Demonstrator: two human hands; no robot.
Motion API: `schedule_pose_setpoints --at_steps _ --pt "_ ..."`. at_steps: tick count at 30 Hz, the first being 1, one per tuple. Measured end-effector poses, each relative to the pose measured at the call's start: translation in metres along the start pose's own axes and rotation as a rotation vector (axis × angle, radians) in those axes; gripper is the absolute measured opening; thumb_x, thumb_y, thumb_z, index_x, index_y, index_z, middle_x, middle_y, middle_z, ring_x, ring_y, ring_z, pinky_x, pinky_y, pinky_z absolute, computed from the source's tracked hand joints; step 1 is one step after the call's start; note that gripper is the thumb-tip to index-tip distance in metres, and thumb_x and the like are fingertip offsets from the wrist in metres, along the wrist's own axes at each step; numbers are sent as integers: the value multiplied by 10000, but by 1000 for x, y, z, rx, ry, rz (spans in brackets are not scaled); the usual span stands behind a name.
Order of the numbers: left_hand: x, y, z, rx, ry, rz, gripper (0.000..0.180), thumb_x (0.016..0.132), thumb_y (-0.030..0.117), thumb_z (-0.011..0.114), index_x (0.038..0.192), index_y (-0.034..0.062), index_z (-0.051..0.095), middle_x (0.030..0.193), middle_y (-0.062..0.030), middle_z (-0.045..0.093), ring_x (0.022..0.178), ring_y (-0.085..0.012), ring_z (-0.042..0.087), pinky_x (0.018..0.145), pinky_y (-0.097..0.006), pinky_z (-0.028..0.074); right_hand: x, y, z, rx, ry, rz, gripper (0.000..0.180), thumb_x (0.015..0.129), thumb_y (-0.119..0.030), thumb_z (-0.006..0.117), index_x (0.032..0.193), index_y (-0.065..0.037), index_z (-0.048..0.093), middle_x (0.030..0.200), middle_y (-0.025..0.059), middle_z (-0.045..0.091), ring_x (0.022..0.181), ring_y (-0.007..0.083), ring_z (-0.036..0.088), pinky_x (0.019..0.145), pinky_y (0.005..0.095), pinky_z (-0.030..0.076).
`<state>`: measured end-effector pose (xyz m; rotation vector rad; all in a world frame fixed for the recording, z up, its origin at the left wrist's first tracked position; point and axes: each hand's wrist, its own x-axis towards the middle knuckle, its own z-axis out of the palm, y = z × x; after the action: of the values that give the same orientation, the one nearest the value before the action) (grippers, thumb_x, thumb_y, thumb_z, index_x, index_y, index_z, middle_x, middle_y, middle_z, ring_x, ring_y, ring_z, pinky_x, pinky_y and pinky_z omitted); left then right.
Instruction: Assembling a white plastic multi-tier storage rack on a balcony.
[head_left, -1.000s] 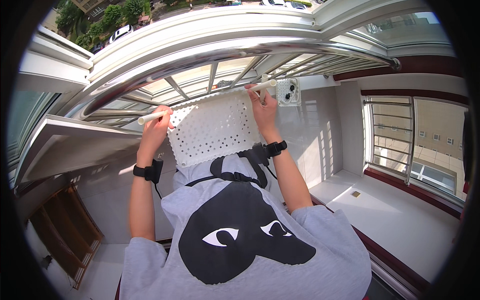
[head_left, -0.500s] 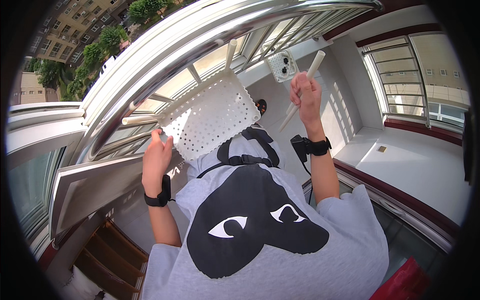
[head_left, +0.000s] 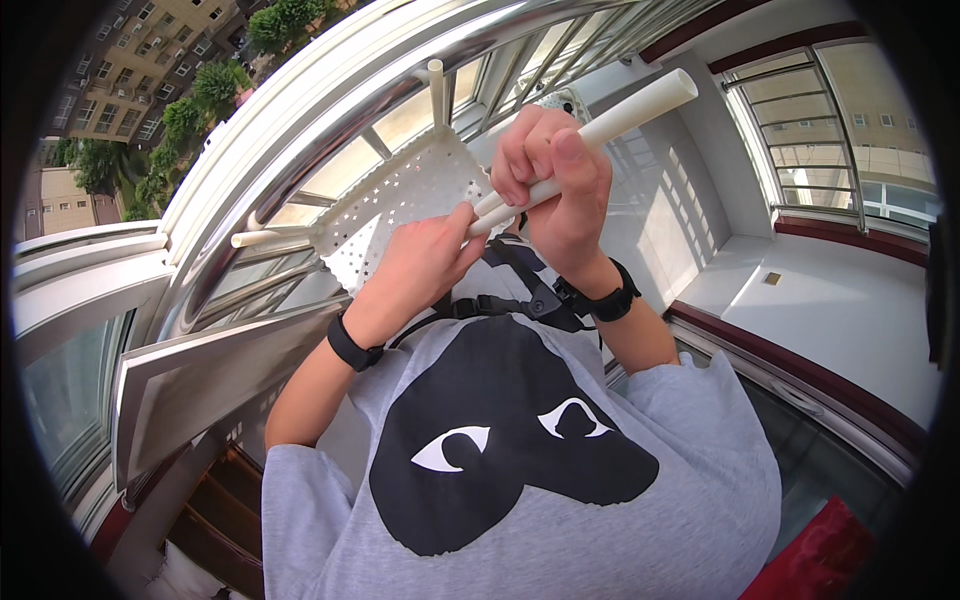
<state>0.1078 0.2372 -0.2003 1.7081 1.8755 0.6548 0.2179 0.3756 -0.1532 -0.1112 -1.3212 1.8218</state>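
A long white plastic tube [head_left: 640,105] slants across in front of me, its hollow upper end pointing up and to the right. My right hand [head_left: 578,215] is closed around its middle. Lower down, my left hand [head_left: 415,258] has its fingers closed on the narrower lower part of the tube; the fingers hide the very end. Behind my hands is a white plastic shelf tray [head_left: 385,195] with star-shaped holes and a scalloped rim. One short white post [head_left: 437,95] stands at its far corner, and another post [head_left: 268,238] sticks out at its left corner.
A curved metal railing [head_left: 330,150] runs along the window behind the tray. On the floor beyond my right hand, a second white tray [head_left: 562,100] is partly hidden. An open window panel [head_left: 215,375] juts in at left, and a white ledge [head_left: 840,310] lies at right.
My right hand has brought the tube left and closer to me. My left hand has left the tray's near corner and moved right, closing on the tube's lower part.
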Motion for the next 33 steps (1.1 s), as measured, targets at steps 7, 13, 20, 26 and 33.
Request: schedule_pose_setpoints --at_steps 7,13,20,26,33 --pt "-97 -15 -19 -267 361 -369 103 905 102 628 876 18 576 589 -84 583 504 -173 583 487 -291 439 -27 -32 -61 -778 -74 241 318 954 -187 560 726 26 623 664 43 563 557 100 479 519 273 388" --pt "-183 -31 7 -180 531 -545 91 910 74 616 881 2 568 607 -68 587 513 -125 555 509 -258 449 -64 -24 -77 -854 2 404 195 908 -129 603 815 17 694 630 52 605 527 94 495 490 256 400" --pt "-207 -25 58 -118 638 -548 93 943 90 591 909 7 564 614 -15 546 512 -56 481 479 -212 402 -61 -37 -83 -1089 -300 450 108 821 -89 668 864 3 706 741 115 680 638 199 647 590 288 495" --pt "-209 -23 74 -371 647 -701 142 964 135 565 988 -4 572 635 -30 570 546 -61 538 513 -224 435 -52 -42 -81 -1059 -461 578 133 829 -104 649 889 -4 711 748 126 666 626 246 633 587 321 487" --pt "-247 -39 91 -349 687 -618 264 961 112 542 1175 -23 617 691 -52 637 599 -95 598 578 -239 488 -68 -32 -48 -1096 -558 559 155 843 -112 635 936 -11 706 746 134 643 643 274 617 603 344 478"
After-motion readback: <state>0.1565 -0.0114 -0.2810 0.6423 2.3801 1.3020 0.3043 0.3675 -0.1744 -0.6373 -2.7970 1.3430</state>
